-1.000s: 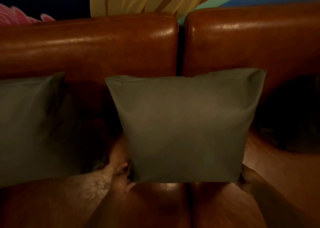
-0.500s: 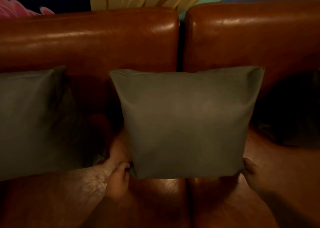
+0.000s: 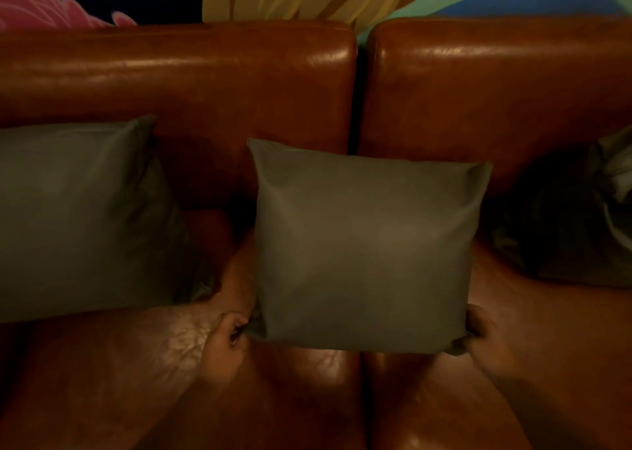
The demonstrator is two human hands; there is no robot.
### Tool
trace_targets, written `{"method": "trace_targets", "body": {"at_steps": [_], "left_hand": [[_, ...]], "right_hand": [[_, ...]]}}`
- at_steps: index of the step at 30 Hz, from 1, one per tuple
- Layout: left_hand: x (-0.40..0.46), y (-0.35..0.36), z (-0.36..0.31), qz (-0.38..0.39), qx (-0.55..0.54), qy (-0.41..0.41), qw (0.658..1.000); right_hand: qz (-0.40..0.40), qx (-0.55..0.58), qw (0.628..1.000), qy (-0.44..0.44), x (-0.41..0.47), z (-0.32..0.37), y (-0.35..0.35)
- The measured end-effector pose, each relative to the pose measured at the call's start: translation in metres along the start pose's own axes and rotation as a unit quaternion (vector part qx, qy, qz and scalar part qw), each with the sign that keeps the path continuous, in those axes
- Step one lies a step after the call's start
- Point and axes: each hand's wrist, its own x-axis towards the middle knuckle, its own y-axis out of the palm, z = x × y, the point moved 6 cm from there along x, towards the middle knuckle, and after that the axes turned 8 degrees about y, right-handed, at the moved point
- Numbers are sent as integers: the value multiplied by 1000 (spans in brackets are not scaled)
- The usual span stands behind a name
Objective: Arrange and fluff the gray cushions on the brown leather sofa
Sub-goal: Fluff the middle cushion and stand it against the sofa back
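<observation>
Middle gray cushion (image 3: 366,251) now sits lower in the frame than before, your left hand (image 3: 225,343) and right hand (image 3: 485,333) still pinching its bottom corners.

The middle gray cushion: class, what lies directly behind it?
Behind the middle gray cushion rise the sofa's two brown leather back cushions, with the dark gap between them running down behind it. The lower backrest and the seat crease are covered.

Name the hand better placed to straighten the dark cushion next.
Right. The right hand grips the middle cushion's corner nearest the dark cushion; the left hand is across it.
</observation>
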Motion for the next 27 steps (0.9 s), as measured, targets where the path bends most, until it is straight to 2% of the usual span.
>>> {"method": "trace_targets", "body": {"at_steps": [3, 9, 15, 19, 23, 27], "left_hand": [[4, -1, 4, 14, -9, 8, 1000], [-8, 3, -9, 37, -64, 14, 997], [-27, -5, -5, 44, -99, 18, 994], [-47, -1, 0, 14, -121, -17, 992], [-61, 5, 5, -21, -179, -51, 982], [-67, 9, 11, -31, -192, -80, 978]], "right_hand": [[-11, -6, 1000, -5, -5, 5, 2], [-57, -10, 998, 20, -5, -26, 9], [-106, -72, 992, 9, 1, -41, 7], [-118, -38, 991, 42, -12, -39, 4], [-140, -25, 989, 37, -19, -45, 2], [-131, 76, 986, 73, -33, -72, 8]]}}
